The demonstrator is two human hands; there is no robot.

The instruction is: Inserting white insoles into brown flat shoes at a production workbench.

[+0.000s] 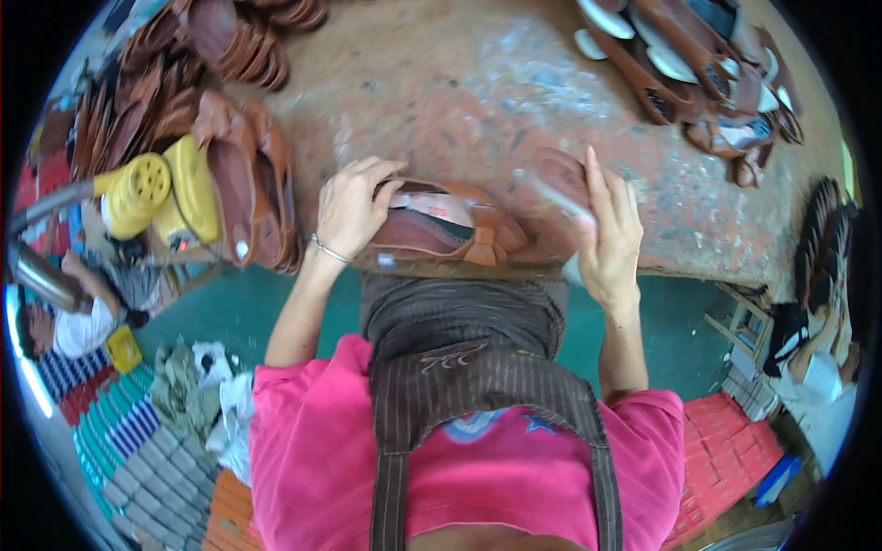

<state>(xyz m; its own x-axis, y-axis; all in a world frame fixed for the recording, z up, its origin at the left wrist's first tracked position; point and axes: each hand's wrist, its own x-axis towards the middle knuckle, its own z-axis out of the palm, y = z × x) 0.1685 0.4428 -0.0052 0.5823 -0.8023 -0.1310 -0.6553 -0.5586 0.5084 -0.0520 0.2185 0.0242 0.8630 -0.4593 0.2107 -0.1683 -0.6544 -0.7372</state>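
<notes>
A brown flat shoe with a bow (487, 246) lies sideways near the front edge of the worktable, its toe to the right. The pale and dark lining shows through its opening. My left hand (354, 207) is closed on the heel end, thumb and fingers at the rim. To the right of the toe, my right hand (611, 234) pinches a brown insole (562, 174) between thumb and fingers, raised apart from the shoe. The insole is slightly blurred, and its lower end is partly hidden by the hand.
A yellow heat-gun-like device (188, 197) stands at the left beside brown shoes (241, 174). More brown shoes (680, 55) with white pieces lie at the back right. The worktable (413, 83) has a worn, stained top. A person (83, 312) is at the far left.
</notes>
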